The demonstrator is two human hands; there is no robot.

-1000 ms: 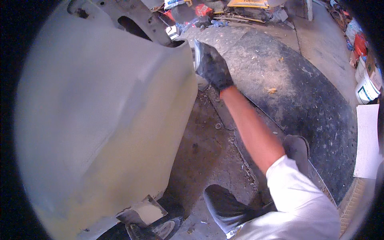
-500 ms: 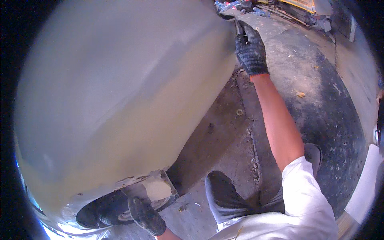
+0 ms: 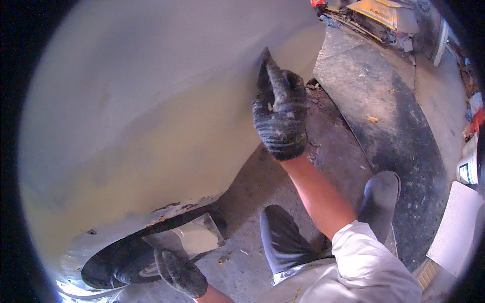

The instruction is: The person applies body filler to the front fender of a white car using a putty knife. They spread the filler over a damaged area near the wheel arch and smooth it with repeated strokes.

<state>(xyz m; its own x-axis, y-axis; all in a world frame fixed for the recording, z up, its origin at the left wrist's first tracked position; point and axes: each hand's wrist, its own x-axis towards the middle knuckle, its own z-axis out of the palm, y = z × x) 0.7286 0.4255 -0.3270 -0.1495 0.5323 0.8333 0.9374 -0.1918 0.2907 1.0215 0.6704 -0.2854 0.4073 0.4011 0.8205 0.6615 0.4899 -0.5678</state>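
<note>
A broad grey car body panel (image 3: 126, 65), with a yellowish-cream smoothed band (image 3: 166, 131) along its lower part, fills the left and middle. My right hand (image 3: 281, 113), in a dark striped knit glove, is raised against the panel near its right side. Its fingers are pressed together, pointing away from me; a thin dark shape shows at their tips, too unclear to name. Low at the left, my gloved left hand (image 3: 181, 272) grips a flat greyish mixing board (image 3: 169, 240) by its near edge. A patch of cream-coloured putty (image 3: 199, 238) covers the board's right part.
Below the panel's chipped lower edge is a dark wheel (image 3: 108, 265). A dark, worn sheet (image 3: 384, 116) lies on the floor at the right. Yellow machinery or scrap (image 3: 376, 12) stands at the far right. A white tub (image 3: 467, 169) and a white board (image 3: 454, 227) are at the right edge.
My right hand has come left and nearer across the panel, away from its far right edge. The left hand and board stay nearly in place. The view has shifted a little.
</note>
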